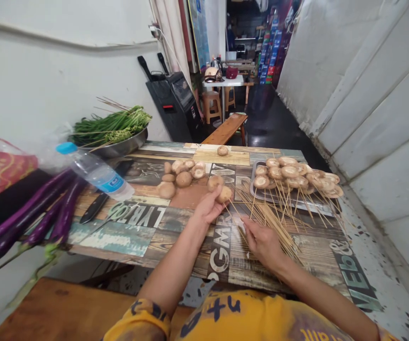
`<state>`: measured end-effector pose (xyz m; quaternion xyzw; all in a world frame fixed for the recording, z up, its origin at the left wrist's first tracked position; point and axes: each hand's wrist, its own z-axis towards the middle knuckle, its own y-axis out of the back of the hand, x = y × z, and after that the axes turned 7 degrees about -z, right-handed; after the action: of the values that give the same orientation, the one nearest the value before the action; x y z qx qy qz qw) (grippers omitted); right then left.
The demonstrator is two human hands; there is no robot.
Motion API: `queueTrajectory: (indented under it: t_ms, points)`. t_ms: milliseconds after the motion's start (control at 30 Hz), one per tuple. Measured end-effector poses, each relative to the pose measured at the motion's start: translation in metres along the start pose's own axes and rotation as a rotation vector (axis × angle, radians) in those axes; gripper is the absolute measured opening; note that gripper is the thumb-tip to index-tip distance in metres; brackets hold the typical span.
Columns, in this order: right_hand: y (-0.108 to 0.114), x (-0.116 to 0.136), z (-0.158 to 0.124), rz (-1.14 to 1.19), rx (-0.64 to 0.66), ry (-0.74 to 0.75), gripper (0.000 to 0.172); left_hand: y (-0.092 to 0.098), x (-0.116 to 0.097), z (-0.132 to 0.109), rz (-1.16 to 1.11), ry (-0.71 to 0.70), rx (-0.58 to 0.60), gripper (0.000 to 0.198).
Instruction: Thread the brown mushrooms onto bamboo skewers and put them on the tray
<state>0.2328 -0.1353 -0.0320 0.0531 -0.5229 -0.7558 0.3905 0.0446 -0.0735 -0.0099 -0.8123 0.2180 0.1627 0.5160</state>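
My left hand [208, 207] is closed around a brown-capped mushroom [225, 194]. Another mushroom [215, 183] sits right against it at the fingertips; whether it is also gripped I cannot tell. Between thumb and fingers, my right hand [264, 242] pinches a thin bamboo skewer [236, 211], which slants up to the held mushroom. How deep its tip goes is hidden. Loose skewers [273, 222] lie in a bundle beyond my right hand. Left of my left hand is a pile of loose mushrooms [183, 179]. Skewered mushrooms [289, 171] are heaped on a metal tray [309, 204] at the right.
A lone mushroom [222, 150] lies near the table's far edge. To the left are a water bottle [95, 171], a black-handled knife [94, 208], purple eggplants [30, 206] and a metal bowl [124, 144] of skewered greens. A wooden bench [226, 129] stands behind the table.
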Motion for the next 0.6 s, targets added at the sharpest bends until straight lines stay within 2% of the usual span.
queueTrajectory:
  t_ms: [167,333,600]
  points:
    - [-0.001,-0.002,0.0,-0.011,-0.024,-0.005,0.034,0.001,0.004,0.001,-0.044,0.041,-0.021,0.003]
    - [-0.002,-0.003,0.001,-0.008,-0.055,0.019,0.036,0.0,0.005,0.0,-0.089,0.087,0.015,0.008]
    - [-0.003,-0.006,0.003,0.015,-0.109,0.023,0.034,-0.002,0.012,-0.003,-0.048,0.076,0.03,0.009]
